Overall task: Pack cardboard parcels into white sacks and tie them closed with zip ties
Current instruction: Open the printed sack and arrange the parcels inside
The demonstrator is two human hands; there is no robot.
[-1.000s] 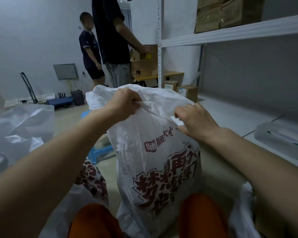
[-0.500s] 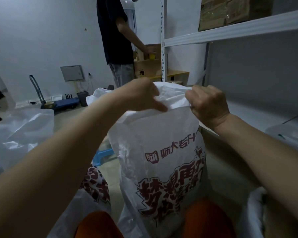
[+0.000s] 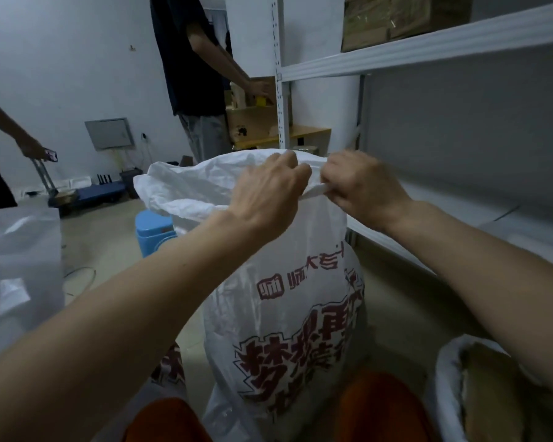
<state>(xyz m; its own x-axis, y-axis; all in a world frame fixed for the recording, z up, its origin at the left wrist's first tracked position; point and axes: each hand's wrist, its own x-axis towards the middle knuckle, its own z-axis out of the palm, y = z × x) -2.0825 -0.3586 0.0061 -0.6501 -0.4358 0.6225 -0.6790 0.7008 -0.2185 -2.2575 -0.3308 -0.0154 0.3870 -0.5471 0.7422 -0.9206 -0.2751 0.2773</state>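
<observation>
While the white sack stands upright between the knees, left hand and right hand each pinch its mouth, apparently gathering the fabric for tying.

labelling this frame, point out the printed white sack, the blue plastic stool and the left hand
printed white woven sack [image 3: 278, 250], head view, front panel
blue plastic stool [image 3: 150, 229], head view, seat
left hand [image 3: 265, 193], head view, back of hand
</observation>
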